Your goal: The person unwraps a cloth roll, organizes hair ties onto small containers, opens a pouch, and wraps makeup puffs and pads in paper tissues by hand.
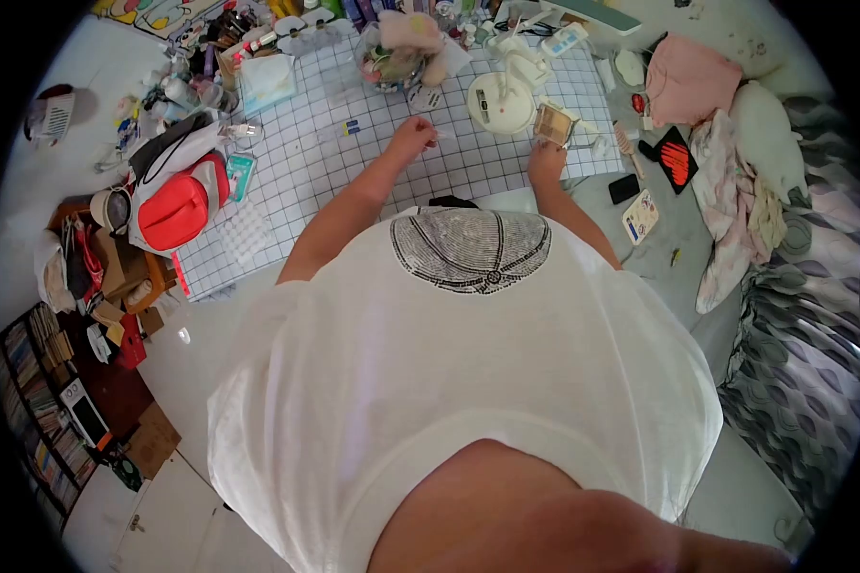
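Over the middle of the white grid-patterned table point(306, 172), my left hand point(412, 137) has its fingers pinched together at a small clear item point(442, 136), too small to name. Farther right, my right hand point(547, 161) grips the near edge of an open compact point(552, 124) with beige pans. A round white lamp base point(502, 103) stands just left of the compact. Beyond my left hand lies a small card point(425, 98), and a blue and yellow item point(353, 126) rests to its left.
A plush-topped bouquet point(397, 57) stands at the table's back. On the left are a red and white bag point(174, 212), a teal packet point(241, 177) and bottles point(183, 94). Right of the table lie a black phone point(624, 188), a brush point(628, 143) and pink cloth point(690, 78).
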Demonstrator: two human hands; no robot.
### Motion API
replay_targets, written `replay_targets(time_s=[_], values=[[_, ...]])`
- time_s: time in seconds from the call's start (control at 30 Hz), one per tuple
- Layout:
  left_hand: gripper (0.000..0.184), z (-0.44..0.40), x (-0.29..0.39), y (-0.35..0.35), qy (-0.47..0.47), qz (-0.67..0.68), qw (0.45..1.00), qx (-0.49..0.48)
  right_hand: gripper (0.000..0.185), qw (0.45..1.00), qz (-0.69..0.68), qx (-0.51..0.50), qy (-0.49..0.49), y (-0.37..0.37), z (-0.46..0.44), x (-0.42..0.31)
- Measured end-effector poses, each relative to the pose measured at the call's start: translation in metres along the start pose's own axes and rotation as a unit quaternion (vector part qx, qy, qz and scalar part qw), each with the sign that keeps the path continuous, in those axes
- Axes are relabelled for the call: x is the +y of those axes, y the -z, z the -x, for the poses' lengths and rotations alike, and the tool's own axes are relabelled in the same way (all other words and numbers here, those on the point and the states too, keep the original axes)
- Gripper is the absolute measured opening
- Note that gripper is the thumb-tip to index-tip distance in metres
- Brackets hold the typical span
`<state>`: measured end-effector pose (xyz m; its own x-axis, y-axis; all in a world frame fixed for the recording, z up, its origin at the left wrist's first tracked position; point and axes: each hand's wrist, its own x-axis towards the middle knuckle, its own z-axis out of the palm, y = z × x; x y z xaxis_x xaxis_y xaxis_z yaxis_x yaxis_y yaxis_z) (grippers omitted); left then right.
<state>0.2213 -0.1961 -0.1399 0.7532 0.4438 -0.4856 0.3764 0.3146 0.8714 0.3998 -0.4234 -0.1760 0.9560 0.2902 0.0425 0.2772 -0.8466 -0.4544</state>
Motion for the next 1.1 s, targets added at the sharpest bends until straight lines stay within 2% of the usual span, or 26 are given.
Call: replay_targets(time_s=[0.13, 0.23, 0.43, 0.53, 0.73, 0.83, 1.0, 1.1], values=[[0.020, -0.008, -0.001, -0.014, 0.022, 0.008, 1.000, -0.019, 0.018, 0.988, -0.008, 0.006, 0.156, -0.011, 0.004, 0.004], [0.020, -0.008, -0.003, -0.022, 0.030, 0.020, 0.999, -0.015, 0.015, 0.978, -0.011, -0.001, 0.208, -0.012, 0.006, 0.002], [0.020, -0.006, -0.009, -0.026, 0.041, 0.023, 0.999, 0.012, 0.018, 0.955, -0.112, -0.181, 0.208, -0.004, 0.007, -0.014], [0.020, -0.003, -0.009, -0.023, 0.039, 0.026, 0.999, 0.023, 0.018, 0.909, -0.065, -0.221, 0.346, -0.013, 0.009, -0.028], [0.025, -0.002, -0.029, -0.015, 0.056, 0.060, 0.995, 0.059, 0.017, 0.845, -0.128, -0.312, 0.415, 0.006, 0.012, -0.096], [0.026, 0.003, -0.027, -0.011, 0.052, 0.133, 0.988, 0.064, 0.018, 0.795, -0.159, -0.295, 0.506, 0.004, 0.010, -0.120], [0.024, 0.016, -0.001, -0.006, 0.037, 0.240, 0.970, 0.033, 0.024, 0.763, -0.162, -0.377, 0.500, 0.028, 0.008, -0.148], [0.026, 0.022, 0.010, -0.009, 0.024, 0.231, 0.973, 0.007, 0.028, 0.768, -0.167, -0.416, 0.457, 0.025, 0.002, -0.155]])
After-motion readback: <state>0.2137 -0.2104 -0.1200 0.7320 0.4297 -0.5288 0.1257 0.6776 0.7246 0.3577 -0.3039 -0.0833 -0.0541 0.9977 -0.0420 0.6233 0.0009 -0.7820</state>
